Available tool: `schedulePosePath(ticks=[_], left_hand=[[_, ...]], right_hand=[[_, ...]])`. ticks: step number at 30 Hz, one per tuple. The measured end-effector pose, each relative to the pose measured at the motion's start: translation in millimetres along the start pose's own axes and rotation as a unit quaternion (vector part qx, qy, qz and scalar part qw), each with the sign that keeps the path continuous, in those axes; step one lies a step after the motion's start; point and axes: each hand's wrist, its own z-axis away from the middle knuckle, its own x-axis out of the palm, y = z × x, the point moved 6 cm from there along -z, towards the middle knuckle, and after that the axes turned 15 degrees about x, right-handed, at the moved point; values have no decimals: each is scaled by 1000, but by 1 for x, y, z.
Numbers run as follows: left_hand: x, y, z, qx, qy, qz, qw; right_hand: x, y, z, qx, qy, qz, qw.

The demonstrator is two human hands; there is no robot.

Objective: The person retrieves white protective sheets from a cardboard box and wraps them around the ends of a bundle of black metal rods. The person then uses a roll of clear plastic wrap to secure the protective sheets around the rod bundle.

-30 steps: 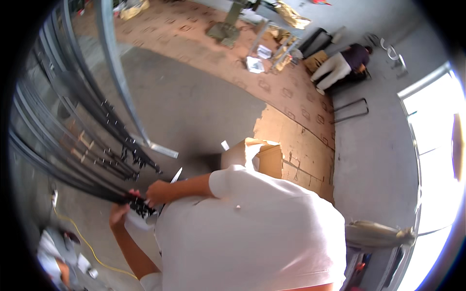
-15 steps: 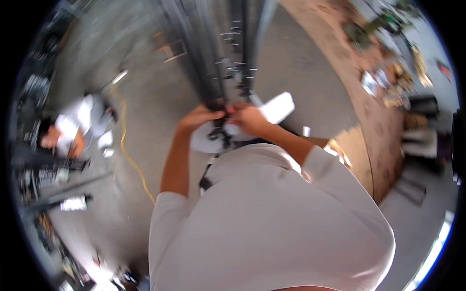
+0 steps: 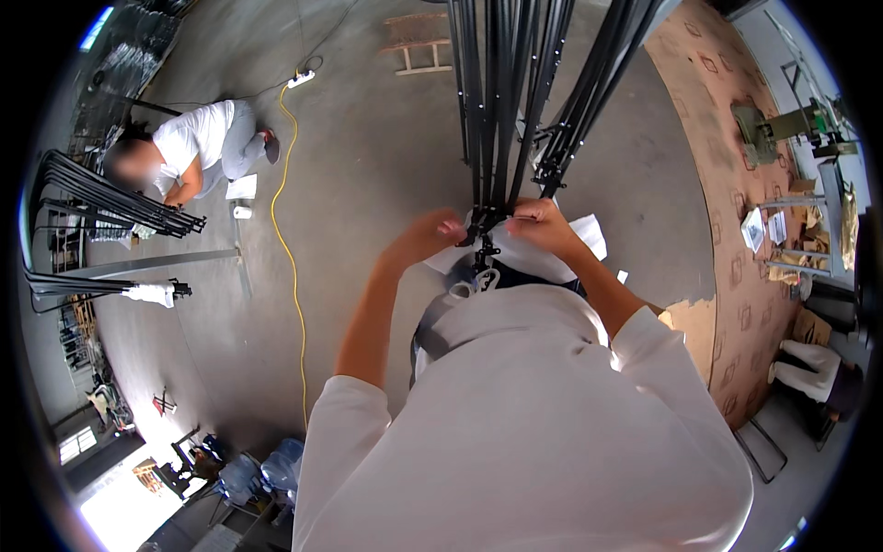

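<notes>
Long thin black metal tubes [image 3: 501, 110] stand in front of me in bundles, their near ends gathered at my waist with small black fittings [image 3: 486, 248]. My left hand [image 3: 430, 237] is at the left side of these ends, its fingers curled; whatever is in them does not show. On the right side, my right hand [image 3: 543, 224] is closed in a pinch beside the tube ends, and its contents are too small to make out. White sheeting [image 3: 589, 237] lies beneath and behind the right hand. A second bundle of black tubes [image 3: 589, 101] leans off to the right.
At the left another person [image 3: 198, 143] crouches beside racked black bent tubes [image 3: 120, 198]. A yellow cord [image 3: 287, 239] runs along the floor to a white power strip [image 3: 301, 79]. Brown cardboard [image 3: 727, 230] covers the floor at right. A small wooden frame [image 3: 418, 55] lies ahead.
My hands, close together at the tubes before, are now farther apart on either side of the ends. The head view has shifted, so the tubes and hands sit farther right.
</notes>
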Motion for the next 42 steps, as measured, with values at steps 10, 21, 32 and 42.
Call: schedulePosePath(ticks=[10, 21, 32, 42], left_hand=[[36, -15, -5, 48, 133, 64, 988], [38, -8, -16, 54, 157, -4, 986], [20, 12, 4, -89, 151, -153, 973], [58, -2, 0, 29, 218, 215, 952]], right_hand=[[-4, 0, 4, 23, -25, -45, 998], [-8, -2, 6, 97, -15, -90, 991], [2, -1, 7, 24, 81, -51, 995], [-3, -2, 9, 110, 58, -74, 989]])
